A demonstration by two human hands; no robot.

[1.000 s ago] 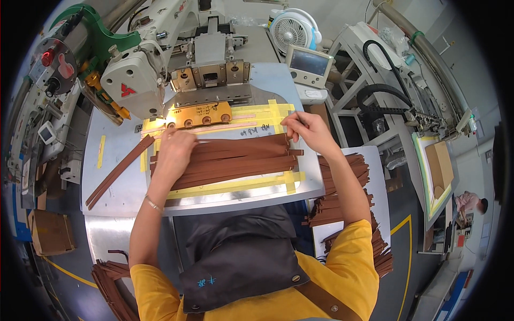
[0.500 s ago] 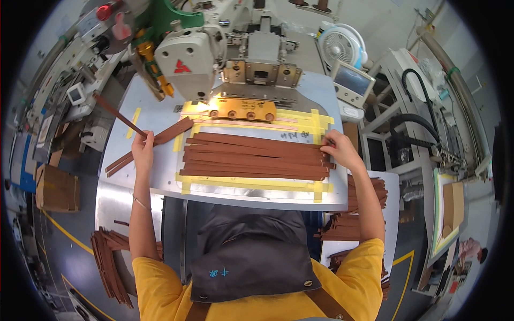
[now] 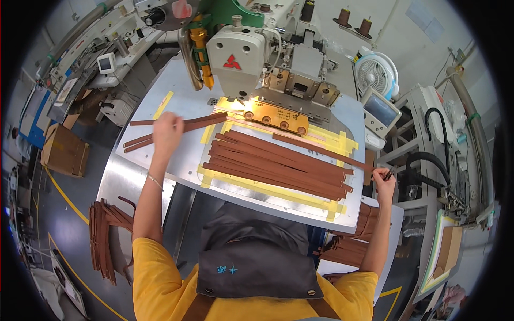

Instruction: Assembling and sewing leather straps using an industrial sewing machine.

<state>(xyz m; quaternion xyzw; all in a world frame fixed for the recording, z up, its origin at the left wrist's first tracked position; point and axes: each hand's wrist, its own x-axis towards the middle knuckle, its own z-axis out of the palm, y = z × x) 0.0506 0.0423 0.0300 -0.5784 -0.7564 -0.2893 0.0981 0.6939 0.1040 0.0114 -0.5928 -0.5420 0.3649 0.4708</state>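
Brown strips (image 3: 273,165) lie near-parallel on the bench (image 3: 184,160), six o'clock from the orange plate (image 3: 276,117), seemingly to stay separable | right hand (image 3: 384,185), three o'clock, pinches a single strip (image 3: 321,152) by its end, likely for control | left hand (image 3: 167,131), ten o'clock, blurs over looser strips (image 3: 209,121), grip unclear

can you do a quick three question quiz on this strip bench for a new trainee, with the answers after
1. Short answer: which hand holds the end of the single brown strip lying apart from the main row of strips?
2. True or false: the left hand is at the loose strips on the left side of the table.
3. Fill the gap: the tape along the near edge of the main row is ____.

Key: 1. The right hand. 2. True. 3. Yellow.
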